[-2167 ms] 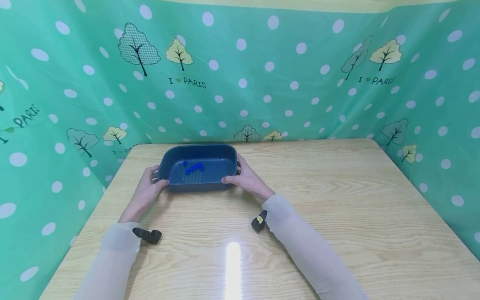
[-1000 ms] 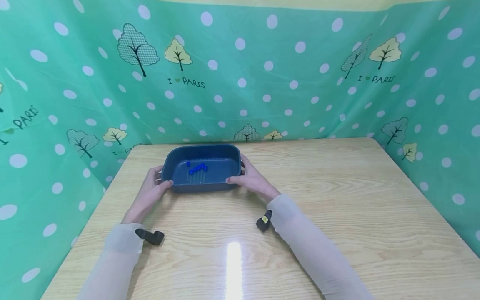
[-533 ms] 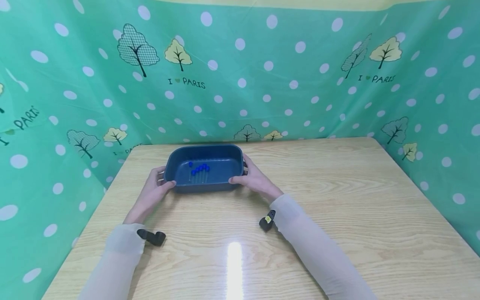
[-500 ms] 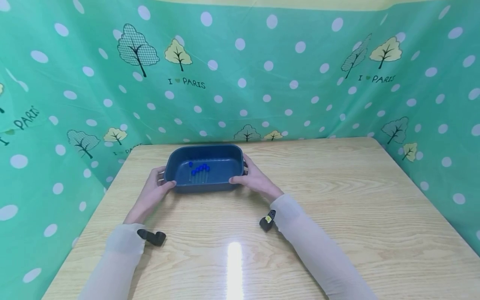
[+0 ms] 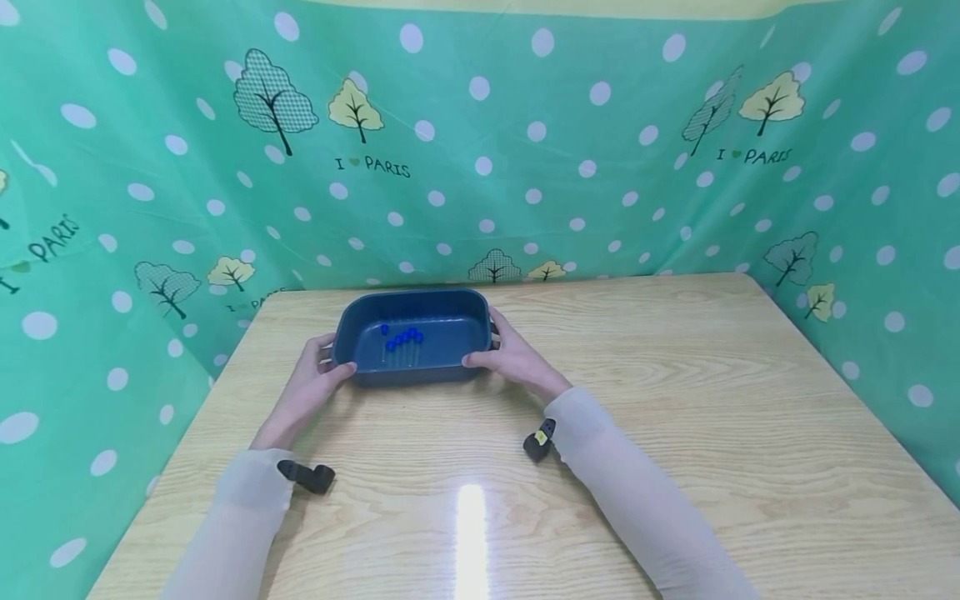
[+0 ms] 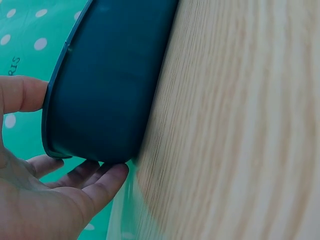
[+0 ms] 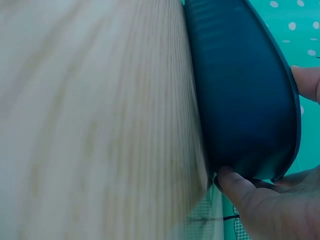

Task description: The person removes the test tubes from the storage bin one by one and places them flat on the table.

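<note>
A dark blue rectangular plastic basin point(image 5: 420, 378) with rounded corners sits toward the back left of the table. Several small bright blue pieces point(image 5: 406, 337) lie on its floor, too small to make out their kind. My left hand point(image 5: 306, 387) grips the basin's left end, its thumb on the front rim and its fingers at the side wall. At the opposite end, my right hand point(image 5: 519, 358) holds it the same way. Both wrist views show the basin's outer wall point(image 6: 107, 90) low at the wood, with fingertips point(image 7: 232, 182) against its end near the bottom.
The light wood table point(image 5: 675, 400) extends to the right and toward the front. Close behind its back edge hangs a green dotted curtain point(image 5: 600, 167), which also encloses both sides. A black wrist camera point(image 5: 307, 476) sits on each sleeve.
Held by both hands, the basin has slid a little to the right along the table. The small blue pieces moved with it, and the grip looks the same.
</note>
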`<state>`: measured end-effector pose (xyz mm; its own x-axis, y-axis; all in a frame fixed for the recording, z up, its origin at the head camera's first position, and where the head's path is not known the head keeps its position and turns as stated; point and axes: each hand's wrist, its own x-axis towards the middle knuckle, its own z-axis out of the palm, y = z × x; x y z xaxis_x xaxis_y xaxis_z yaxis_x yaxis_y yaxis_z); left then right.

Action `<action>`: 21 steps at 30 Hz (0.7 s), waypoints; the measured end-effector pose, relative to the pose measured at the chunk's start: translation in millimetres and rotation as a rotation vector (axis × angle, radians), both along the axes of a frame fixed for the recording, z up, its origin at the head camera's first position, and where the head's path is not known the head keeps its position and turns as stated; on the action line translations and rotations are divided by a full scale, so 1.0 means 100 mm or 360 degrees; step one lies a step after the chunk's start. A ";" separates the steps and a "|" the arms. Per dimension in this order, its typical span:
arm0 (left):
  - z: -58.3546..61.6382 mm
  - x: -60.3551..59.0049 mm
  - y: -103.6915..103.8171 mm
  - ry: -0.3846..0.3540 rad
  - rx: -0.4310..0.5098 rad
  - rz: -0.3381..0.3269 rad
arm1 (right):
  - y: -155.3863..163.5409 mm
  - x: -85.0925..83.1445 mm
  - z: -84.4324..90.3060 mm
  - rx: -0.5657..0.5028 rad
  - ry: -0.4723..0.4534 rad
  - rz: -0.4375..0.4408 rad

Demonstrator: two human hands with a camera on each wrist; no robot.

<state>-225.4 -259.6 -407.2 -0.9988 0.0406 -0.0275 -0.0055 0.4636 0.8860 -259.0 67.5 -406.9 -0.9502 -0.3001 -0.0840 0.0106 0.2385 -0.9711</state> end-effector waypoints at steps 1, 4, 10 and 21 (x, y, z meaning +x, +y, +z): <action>0.00 0.00 0.00 0.0002 -0.0003 -0.0001 | 0.01 0.00 0.00 -0.0002 0.0002 0.0004; 0.01 0.01 0.02 0.0010 -0.0003 -0.0004 | 0.03 0.00 0.00 0.0001 0.0008 0.0024; 0.01 0.02 0.04 0.0011 0.0004 -0.0009 | 0.07 0.06 0.14 0.0014 -0.0045 0.0090; 0.01 0.03 0.09 0.0002 0.0002 -0.0025 | 0.11 -0.01 0.00 -0.0001 -0.0040 0.0048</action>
